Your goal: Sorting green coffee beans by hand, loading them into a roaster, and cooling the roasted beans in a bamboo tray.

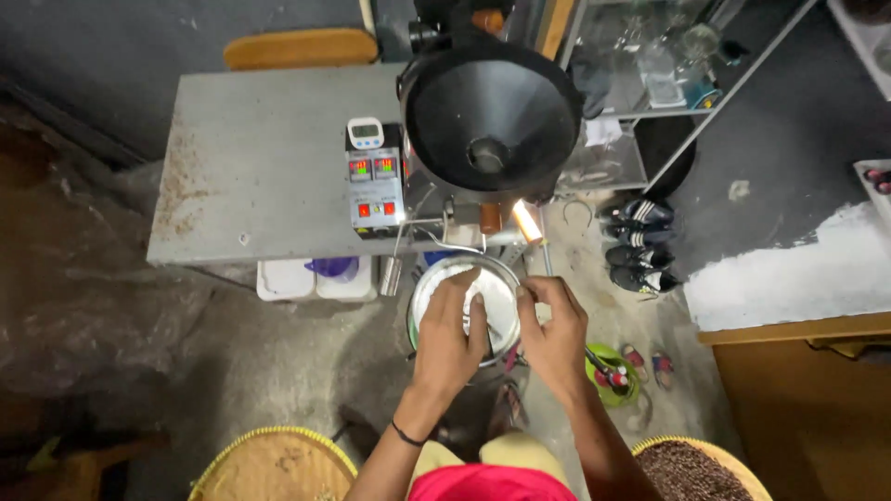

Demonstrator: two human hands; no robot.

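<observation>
I had the round tray (445, 269) before the table (260, 158), below the funnel (492, 116); baskets (274, 464) flanked me left and right.

A dim workshop corner around a grey table

A grey metal table (260, 158) stands on a rough, dark concrete floor (278, 362), a wooden stool (302, 46) behind it. To the right, a glass shelf unit (650, 83) holds jars, shoes (640, 243) lie beneath, and a wooden cabinet (798, 408) fills the corner
</observation>
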